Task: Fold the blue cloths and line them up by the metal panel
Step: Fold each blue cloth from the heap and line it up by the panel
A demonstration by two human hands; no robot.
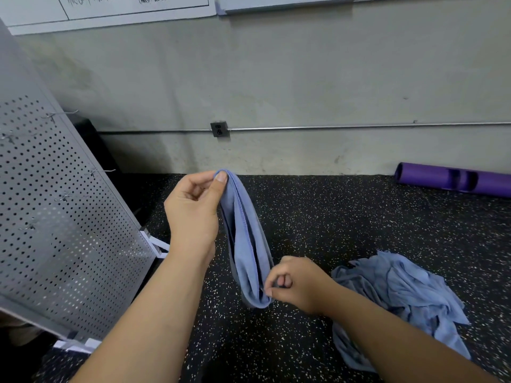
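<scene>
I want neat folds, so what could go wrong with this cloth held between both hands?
The blue cloth hangs doubled, pinched at its ends by the left hand and right hand, so its layers may slip askew. The crumpled pile sits right by that arm and might get dragged.

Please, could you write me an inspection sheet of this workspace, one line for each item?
Surface: black speckled floor.
Job's things: one blue cloth held doubled in the air; crumpled pile of blue cloths at right; perforated metal panel at left, no folded cloths seen beside it.
Clutter: purple tube by the wall.
Grippers: left hand pinches the cloth's top; right hand pinches its lower end.
Cables: nothing seen loose; conduit meets an outlet.
Surroundings: grey wall, whiteboard above.
</scene>
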